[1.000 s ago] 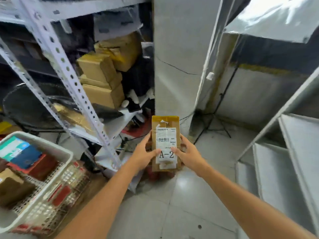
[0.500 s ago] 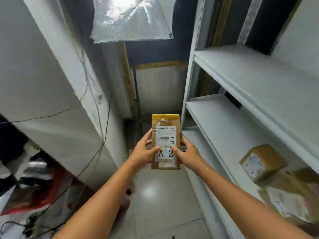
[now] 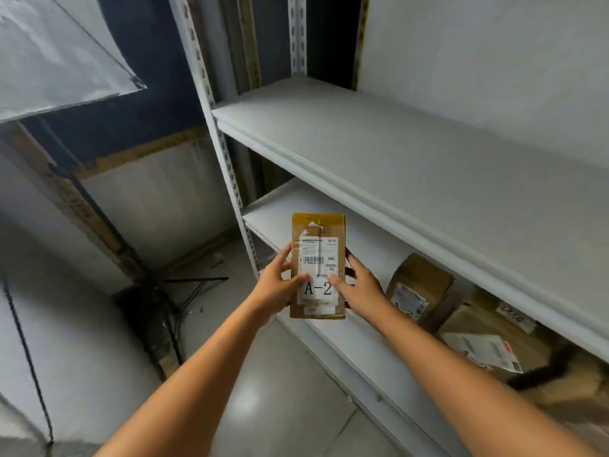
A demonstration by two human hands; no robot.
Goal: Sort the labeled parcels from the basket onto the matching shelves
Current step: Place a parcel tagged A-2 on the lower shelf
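Both hands, left (image 3: 276, 286) and right (image 3: 361, 286), are gripping an upright brown parcel (image 3: 318, 265) by its sides, its white label reading A-2, thumbs pressing its face.

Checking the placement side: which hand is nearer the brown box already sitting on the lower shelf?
Right. The right hand grips the held parcel at its right edge, just left of the brown box; the left hand grips its other edge, farther away.

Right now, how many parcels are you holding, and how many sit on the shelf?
Held parcel: 1
Shelved parcels: 3 that can be made out; the far right is blurred
Total: 4
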